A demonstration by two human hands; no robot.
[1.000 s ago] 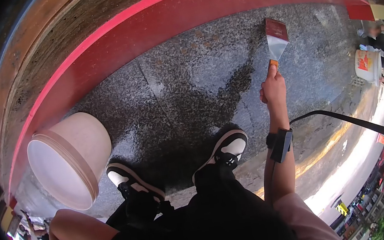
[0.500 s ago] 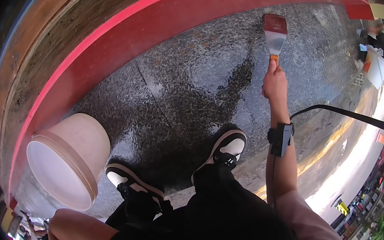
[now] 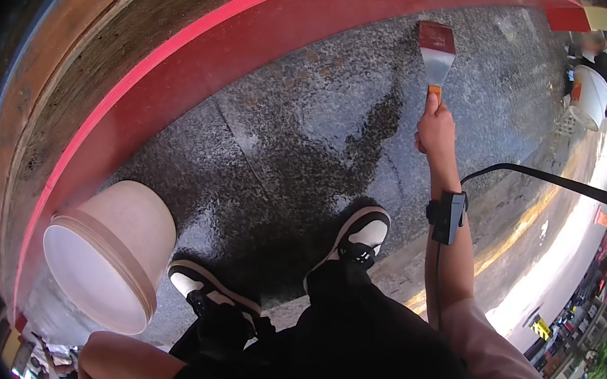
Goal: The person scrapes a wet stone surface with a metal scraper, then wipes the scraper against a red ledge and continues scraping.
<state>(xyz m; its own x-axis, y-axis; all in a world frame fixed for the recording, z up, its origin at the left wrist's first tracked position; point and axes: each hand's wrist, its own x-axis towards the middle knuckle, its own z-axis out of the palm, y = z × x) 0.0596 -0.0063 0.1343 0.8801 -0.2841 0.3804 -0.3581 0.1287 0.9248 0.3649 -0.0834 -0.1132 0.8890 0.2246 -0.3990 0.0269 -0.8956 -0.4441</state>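
My right hand (image 3: 435, 126) is closed around the orange handle of a wide scraper (image 3: 437, 50). The scraper's metal blade points away from me over the wet grey stone floor (image 3: 274, 132), near the foot of the red wall base (image 3: 241, 49). My left forearm lies bent across my lap at the bottom of the view, and hardly anything of my left hand shows at the lower edge, so its fingers cannot be made out. A white bucket (image 3: 132, 241) lies tipped on its side at the left, its open mouth toward the lower left.
My two black-and-white shoes (image 3: 370, 234) stand on the floor. A black cable (image 3: 544, 175) runs right from my wrist device (image 3: 447, 218). At the far right a person (image 3: 604, 65) is beside another white bucket (image 3: 590, 97). More people are at the lower left.
The white bucket beside the person at the far right has changed its tilt and shows more of its side. My right hand and the scraper have barely moved.
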